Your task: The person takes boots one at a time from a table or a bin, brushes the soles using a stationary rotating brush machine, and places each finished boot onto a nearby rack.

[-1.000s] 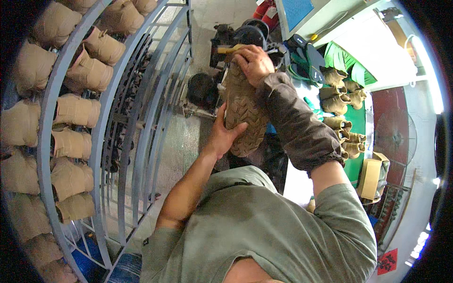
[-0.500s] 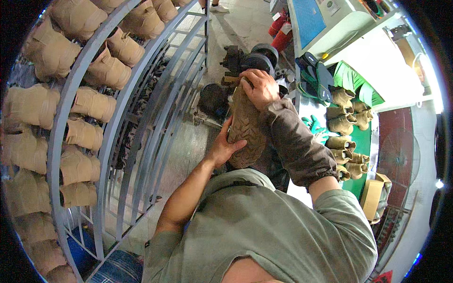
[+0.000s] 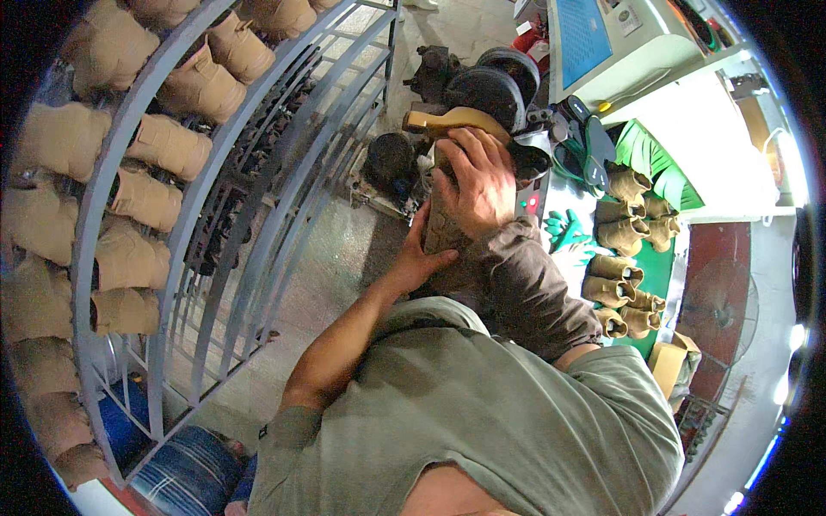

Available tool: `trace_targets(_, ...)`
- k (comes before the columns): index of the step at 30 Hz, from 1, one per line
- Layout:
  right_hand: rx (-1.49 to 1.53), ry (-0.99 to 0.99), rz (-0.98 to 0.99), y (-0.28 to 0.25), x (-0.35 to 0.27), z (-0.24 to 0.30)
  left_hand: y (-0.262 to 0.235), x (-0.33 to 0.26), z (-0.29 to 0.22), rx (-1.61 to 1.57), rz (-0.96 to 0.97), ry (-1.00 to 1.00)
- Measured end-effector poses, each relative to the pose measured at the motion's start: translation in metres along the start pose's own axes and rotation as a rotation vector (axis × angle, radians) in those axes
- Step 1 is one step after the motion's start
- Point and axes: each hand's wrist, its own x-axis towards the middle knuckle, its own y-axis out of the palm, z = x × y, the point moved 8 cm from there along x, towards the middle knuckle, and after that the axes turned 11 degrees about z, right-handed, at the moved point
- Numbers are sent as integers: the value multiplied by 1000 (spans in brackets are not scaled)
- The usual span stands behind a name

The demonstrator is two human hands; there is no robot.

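A shoe with a brown treaded sole (image 3: 442, 225) is held in front of my body, tilted and partly covered by my hands. My left hand (image 3: 415, 260) is closed around its near left side, the thumb across the sole. From above, my right hand (image 3: 480, 185) wraps over the shoe's far part, fingers pointing away from me. Just beyond my right fingers are a tan curved piece (image 3: 460, 119) and the dark wheels (image 3: 486, 96) of a machine. Whether the shoe touches the machine is hidden behind my right hand.
A grey metal rack (image 3: 172, 163) with several tan shoes (image 3: 159, 202) stands at left. On the right, a green-topped bench (image 3: 661, 268) carries several shoes (image 3: 621, 236), green gloves (image 3: 564, 230) and dark insoles (image 3: 594, 146). A dark round motor-like part (image 3: 390, 163) sits left of the wheels.
The sole faced up and showed fully before; now the shoe is tilted and more covered. My right hand has slid nearer and over it. The tan curved piece now shows beyond my fingers.
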Motion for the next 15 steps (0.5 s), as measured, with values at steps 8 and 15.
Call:
trace_targets(8, -203, 1, 33, 7, -7, 16, -2, -8, 16, -64, 64, -48)
trace_targets(15, -346, 294, 568, 18, 33, 2, 25, 9, 59, -558, 153, 3)
